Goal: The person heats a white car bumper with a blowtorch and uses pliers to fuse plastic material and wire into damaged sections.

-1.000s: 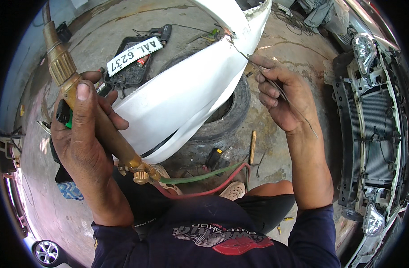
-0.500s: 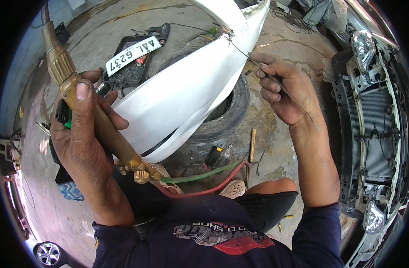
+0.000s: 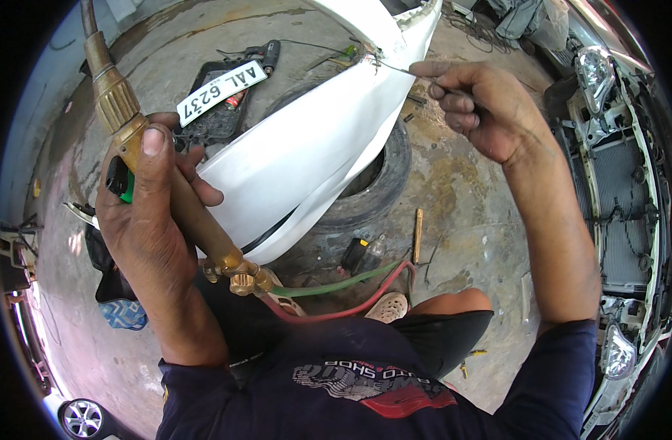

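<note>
My left hand (image 3: 149,198) is wrapped round a brass gas torch (image 3: 196,220), its tip end pointing up and away to the left. A small green and black lighter (image 3: 121,178) sits in the same hand, beside the torch. Fingers pinched, my right hand (image 3: 490,110) holds a thin dark wire (image 3: 399,69). The wire reaches left to a rough, dark damaged spot (image 3: 373,59) on the white car bumper (image 3: 299,147); whether it touches there I cannot tell. Green (image 3: 329,287) and red hoses (image 3: 351,314) run from the torch's valve end.
Under the bumper lies a tyre (image 3: 384,191). Behind it are a black tray (image 3: 204,132), a number plate (image 3: 222,92) and a heat gun (image 3: 268,55). A wooden-handled tool (image 3: 418,235) and a clear bottle (image 3: 373,253) are near my feet. A stripped car front (image 3: 622,213) stands at right.
My right hand has moved right, and its wire now lies flatter toward the damaged spot. The left hand and torch have shifted slightly right in the view.
</note>
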`<state>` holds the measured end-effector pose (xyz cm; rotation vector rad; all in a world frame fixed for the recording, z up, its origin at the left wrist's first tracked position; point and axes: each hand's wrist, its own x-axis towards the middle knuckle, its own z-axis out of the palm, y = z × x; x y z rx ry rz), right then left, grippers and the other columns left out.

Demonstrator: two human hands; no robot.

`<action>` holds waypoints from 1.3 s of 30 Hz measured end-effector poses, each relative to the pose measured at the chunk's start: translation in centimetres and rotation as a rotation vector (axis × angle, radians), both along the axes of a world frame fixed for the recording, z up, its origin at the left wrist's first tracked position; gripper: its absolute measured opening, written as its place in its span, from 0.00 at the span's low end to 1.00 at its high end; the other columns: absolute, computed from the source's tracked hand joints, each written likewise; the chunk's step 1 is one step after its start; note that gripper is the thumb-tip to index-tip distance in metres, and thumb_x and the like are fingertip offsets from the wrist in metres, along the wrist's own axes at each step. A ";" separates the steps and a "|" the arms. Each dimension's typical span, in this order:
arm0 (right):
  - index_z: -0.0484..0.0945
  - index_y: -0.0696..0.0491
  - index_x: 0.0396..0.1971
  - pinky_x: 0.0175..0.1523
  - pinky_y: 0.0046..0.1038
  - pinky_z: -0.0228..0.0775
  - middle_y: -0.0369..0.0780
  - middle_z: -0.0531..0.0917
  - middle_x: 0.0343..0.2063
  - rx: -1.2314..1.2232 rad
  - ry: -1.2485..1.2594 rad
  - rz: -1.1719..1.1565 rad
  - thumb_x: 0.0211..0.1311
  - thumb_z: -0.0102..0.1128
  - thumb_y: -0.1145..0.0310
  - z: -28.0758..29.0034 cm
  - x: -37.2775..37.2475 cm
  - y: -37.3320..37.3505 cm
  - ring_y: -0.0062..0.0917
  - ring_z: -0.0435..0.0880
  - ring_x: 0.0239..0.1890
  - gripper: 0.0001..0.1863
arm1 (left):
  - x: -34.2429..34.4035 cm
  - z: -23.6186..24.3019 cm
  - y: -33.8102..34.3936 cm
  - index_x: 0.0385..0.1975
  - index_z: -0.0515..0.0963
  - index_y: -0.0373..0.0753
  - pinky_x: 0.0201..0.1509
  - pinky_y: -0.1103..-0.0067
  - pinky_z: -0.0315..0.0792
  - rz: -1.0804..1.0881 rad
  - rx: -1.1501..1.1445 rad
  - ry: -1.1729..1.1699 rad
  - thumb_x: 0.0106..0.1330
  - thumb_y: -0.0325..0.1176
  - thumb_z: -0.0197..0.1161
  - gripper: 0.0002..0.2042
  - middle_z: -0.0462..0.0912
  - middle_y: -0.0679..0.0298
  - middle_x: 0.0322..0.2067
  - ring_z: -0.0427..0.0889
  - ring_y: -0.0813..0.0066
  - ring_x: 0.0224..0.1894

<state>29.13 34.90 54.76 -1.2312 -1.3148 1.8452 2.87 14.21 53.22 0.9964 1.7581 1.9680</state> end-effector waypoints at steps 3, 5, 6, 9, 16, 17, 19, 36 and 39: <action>0.79 0.68 0.58 0.19 0.14 0.53 0.33 0.75 0.29 0.046 -0.089 0.016 0.68 0.50 0.79 1.4 -0.6 0.7 0.08 0.64 0.19 0.21 | -0.1 0.2 -0.2 0.52 0.82 0.29 0.52 0.74 0.83 -0.021 -0.027 -0.006 0.72 0.48 0.71 0.24 0.87 0.58 0.38 0.81 0.77 0.21; 0.77 0.68 0.60 0.18 0.12 0.53 0.32 0.75 0.28 0.071 -0.131 0.023 0.68 0.49 0.79 1.6 -0.8 1.3 0.07 0.63 0.18 0.22 | -0.1 0.3 -0.2 0.52 0.82 0.29 0.52 0.74 0.83 -0.017 -0.019 -0.003 0.72 0.48 0.71 0.24 0.87 0.58 0.38 0.81 0.77 0.21; 0.77 0.69 0.60 0.18 0.12 0.53 0.32 0.74 0.27 0.088 -0.150 0.029 0.68 0.49 0.79 1.6 -0.8 1.6 0.07 0.63 0.17 0.22 | 0.0 0.3 -0.2 0.52 0.82 0.29 0.53 0.74 0.83 -0.016 -0.014 -0.004 0.72 0.48 0.71 0.24 0.87 0.58 0.38 0.81 0.77 0.21; 0.78 0.69 0.59 0.18 0.13 0.53 0.30 0.72 0.24 0.136 -0.193 0.063 0.67 0.49 0.80 1.8 -0.6 2.1 0.07 0.62 0.17 0.22 | 0.1 0.2 -0.1 0.52 0.82 0.29 0.53 0.73 0.83 -0.005 -0.009 0.018 0.72 0.49 0.71 0.25 0.86 0.59 0.34 0.81 0.77 0.21; 0.80 0.69 0.58 0.18 0.14 0.52 0.30 0.72 0.23 0.249 -0.307 0.123 0.65 0.51 0.79 2.6 -2.0 2.0 0.09 0.61 0.17 0.23 | 0.1 0.4 -0.2 0.52 0.82 0.28 0.54 0.72 0.83 -0.001 -0.027 0.017 0.72 0.49 0.71 0.25 0.84 0.60 0.29 0.81 0.76 0.21; 0.80 0.69 0.58 0.18 0.14 0.52 0.31 0.72 0.23 0.277 -0.334 0.123 0.65 0.51 0.79 2.6 -2.2 2.0 0.09 0.61 0.17 0.23 | 0.1 0.4 -0.2 0.52 0.82 0.28 0.54 0.72 0.83 0.000 -0.027 0.016 0.72 0.49 0.71 0.25 0.83 0.60 0.29 0.81 0.76 0.21; 0.79 0.67 0.54 0.18 0.19 0.52 0.34 0.73 0.23 0.086 -0.230 0.148 0.70 0.56 0.78 2.6 -2.2 4.0 0.14 0.64 0.17 0.16 | 0.2 0.6 -0.1 0.52 0.82 0.27 0.54 0.72 0.83 -0.006 -0.024 0.011 0.72 0.49 0.71 0.26 0.84 0.59 0.29 0.81 0.76 0.21; 0.84 0.63 0.43 0.17 0.21 0.53 0.35 0.75 0.21 0.101 -0.392 0.018 0.70 0.56 0.77 2.1 -4.3 3.4 0.17 0.67 0.17 0.09 | 0.1 0.6 -0.4 0.51 0.82 0.27 0.52 0.70 0.85 -0.023 -0.010 0.016 0.73 0.47 0.69 0.24 0.81 0.60 0.25 0.82 0.75 0.20; 0.87 0.59 0.35 0.19 0.27 0.65 0.39 0.80 0.19 0.135 -0.466 -0.058 0.66 0.60 0.79 2.2 -5.6 2.1 0.23 0.77 0.19 0.06 | 0.9 0.8 -0.7 0.54 0.79 0.26 0.54 0.64 0.86 -0.066 -0.050 0.059 0.80 0.42 0.61 0.20 0.77 0.62 0.24 0.81 0.74 0.22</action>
